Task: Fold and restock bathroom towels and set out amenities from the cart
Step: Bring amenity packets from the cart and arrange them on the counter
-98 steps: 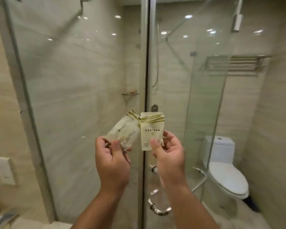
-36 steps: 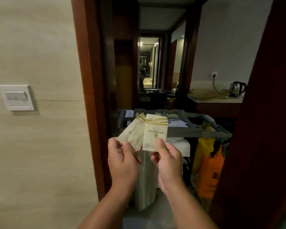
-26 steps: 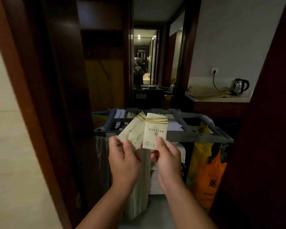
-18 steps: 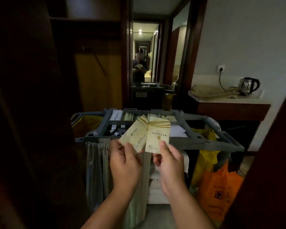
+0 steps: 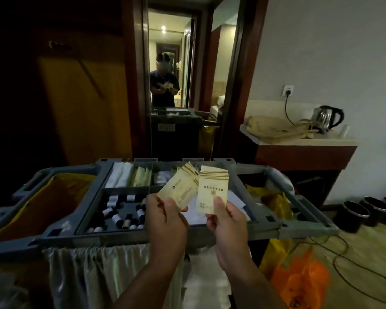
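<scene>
My left hand (image 5: 164, 219) pinches a cream amenity packet (image 5: 179, 186) with gold stripes, tilted to the right. My right hand (image 5: 226, 219) pinches a second, upright cream packet (image 5: 212, 188). Both packets hover over the grey housekeeping cart (image 5: 165, 233). The cart's top tray holds small dark and white bottles (image 5: 123, 214), white folded items (image 5: 119, 177) and pale packets (image 5: 142, 176) in compartments.
A yellow bag (image 5: 42, 204) hangs in the cart's left end; a grey cloth (image 5: 94, 273) drapes its front. An orange bag (image 5: 299, 279) and cables lie on the floor at right. A kettle (image 5: 325, 118) stands on a counter. A mirror (image 5: 172, 63) ahead reflects a person.
The view turned from the shower glass through the doorway to the cart, which is now close below my hands. Both hands kept holding their packets throughout.
</scene>
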